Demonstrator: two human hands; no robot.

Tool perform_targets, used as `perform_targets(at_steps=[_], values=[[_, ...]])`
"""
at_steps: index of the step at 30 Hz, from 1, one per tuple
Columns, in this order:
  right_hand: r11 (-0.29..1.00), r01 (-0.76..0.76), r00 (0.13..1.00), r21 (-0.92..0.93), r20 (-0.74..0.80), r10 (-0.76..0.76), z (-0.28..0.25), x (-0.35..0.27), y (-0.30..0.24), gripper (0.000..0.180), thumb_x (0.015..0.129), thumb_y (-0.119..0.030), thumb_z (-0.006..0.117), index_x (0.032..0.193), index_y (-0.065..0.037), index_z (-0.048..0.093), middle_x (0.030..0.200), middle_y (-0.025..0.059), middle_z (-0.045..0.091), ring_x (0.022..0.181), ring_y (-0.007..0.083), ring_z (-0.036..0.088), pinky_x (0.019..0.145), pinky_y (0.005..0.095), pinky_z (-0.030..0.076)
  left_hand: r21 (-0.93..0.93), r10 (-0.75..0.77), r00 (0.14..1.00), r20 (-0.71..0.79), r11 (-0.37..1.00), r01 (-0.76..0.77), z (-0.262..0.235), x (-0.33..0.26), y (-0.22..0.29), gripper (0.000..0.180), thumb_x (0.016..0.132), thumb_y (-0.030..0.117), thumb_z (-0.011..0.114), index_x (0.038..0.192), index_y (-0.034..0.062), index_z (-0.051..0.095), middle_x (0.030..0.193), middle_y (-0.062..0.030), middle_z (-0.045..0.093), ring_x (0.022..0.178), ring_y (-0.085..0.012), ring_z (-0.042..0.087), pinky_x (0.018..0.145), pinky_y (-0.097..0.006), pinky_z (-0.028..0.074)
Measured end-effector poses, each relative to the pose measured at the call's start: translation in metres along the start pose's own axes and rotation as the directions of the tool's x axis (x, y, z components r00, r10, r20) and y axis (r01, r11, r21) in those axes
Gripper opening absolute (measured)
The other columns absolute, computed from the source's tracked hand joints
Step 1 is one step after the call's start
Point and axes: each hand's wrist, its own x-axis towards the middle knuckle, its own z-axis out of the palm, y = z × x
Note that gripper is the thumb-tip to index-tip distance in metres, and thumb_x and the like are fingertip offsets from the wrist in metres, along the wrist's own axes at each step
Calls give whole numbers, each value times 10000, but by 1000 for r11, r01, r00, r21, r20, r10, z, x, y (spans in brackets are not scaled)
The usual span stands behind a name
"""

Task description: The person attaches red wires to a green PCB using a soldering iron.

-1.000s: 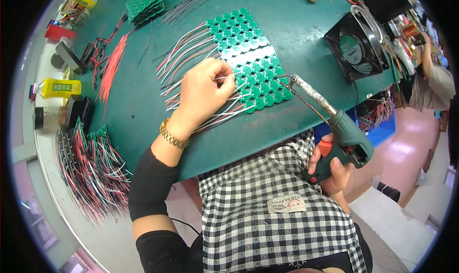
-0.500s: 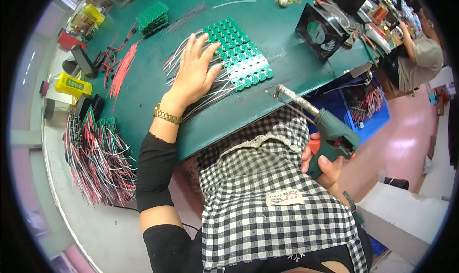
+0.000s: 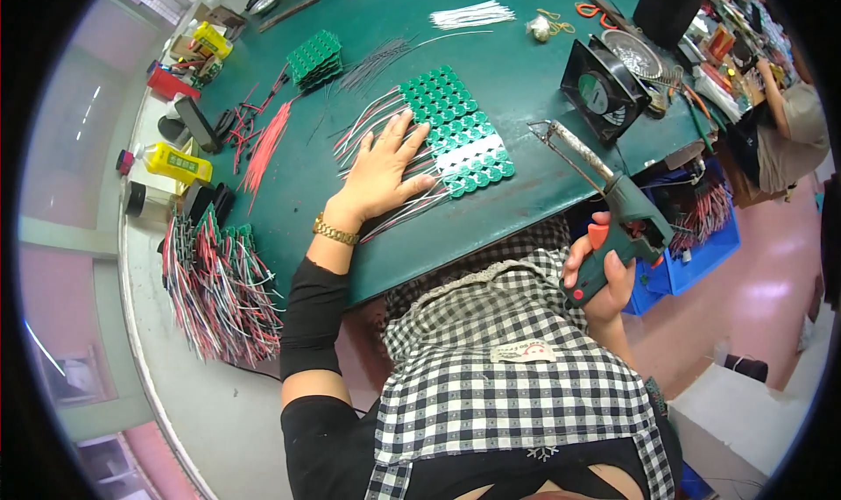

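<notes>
A panel of joined round green circuit boards [image 3: 442, 97] lies flat on the green work table, with red, white and black wires [image 3: 372, 121] running off its left side. My left hand [image 3: 384, 169] rests spread over these wires, its fingertips at the panel's left edge. Around its wrist is a gold watch band. In my right hand [image 3: 609, 285] I hold a dark green soldering gun [image 3: 638, 212] with an orange trigger by its grip. The gun's long tip points up and left, above the table's front edge, apart from the panel.
A black fan [image 3: 602, 90] stands right of the panel. Stacked green boards [image 3: 314, 59], red wires [image 3: 269, 149] and white wires [image 3: 473, 14] lie farther back. Wired boards [image 3: 219, 281] hang at the left edge. A blue bin [image 3: 701, 259] sits below right; another person [image 3: 784, 123] works beyond.
My right hand has raised the soldering gun up toward the table's edge. The whole view has shifted, so the table sits lower and farther right. My left hand stays on the wires.
</notes>
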Motion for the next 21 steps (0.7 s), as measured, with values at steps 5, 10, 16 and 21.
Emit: perform_targets(at_steps=[5, 10, 16, 21], values=[[999, -53, 998, -10, -32, 53, 3, 10, -3, 445, 903, -221, 473, 1256, 31, 372, 738, 159, 559, 545, 170, 555, 522, 269, 490, -52, -19, 1000, -9, 999, 19, -1, -5, 1, 634, 905, 405, 522, 1446, 156, 308, 1535, -132, 182, 1416, -310, 174, 1113, -524, 178], [995, -92, 991, 34, -96, 95, 4, 30, -1, 429, 903, -213, 469, 1251, 21, 381, 731, 146, 549, 537, 158, 540, 512, 269, 487, -179, 17, 999, -33, 984, -22, -12, -14, -1, 556, 911, 330, 525, 1413, 144, 375, 1530, -118, 208, 1413, -310, 187, 1113, -522, 181], [985, -172, 983, 23, -62, 173, 8, 48, 4, 419, 893, -197, 482, 1240, 15, 380, 713, 138, 544, 520, 159, 536, 504, 274, 485, -173, -259, 939, -228, 959, 222, -20, -33, -16, 519, 880, 369, 585, 1305, 84, 494, 1520, -127, 230, 1406, -339, 196, 1087, -565, 191], [961, -270, 962, 63, -33, 272, 24, 75, 2, 443, 887, -204, 489, 1250, 16, 361, 722, 140, 545, 516, 167, 539, 503, 282, 489, -245, -561, 690, -458, 825, 509, -34, -26, -70, 363, 821, 337, 653, 1029, 40, 636, 1255, -203, 504, 1165, -357, 467, 958, -489, 369]])
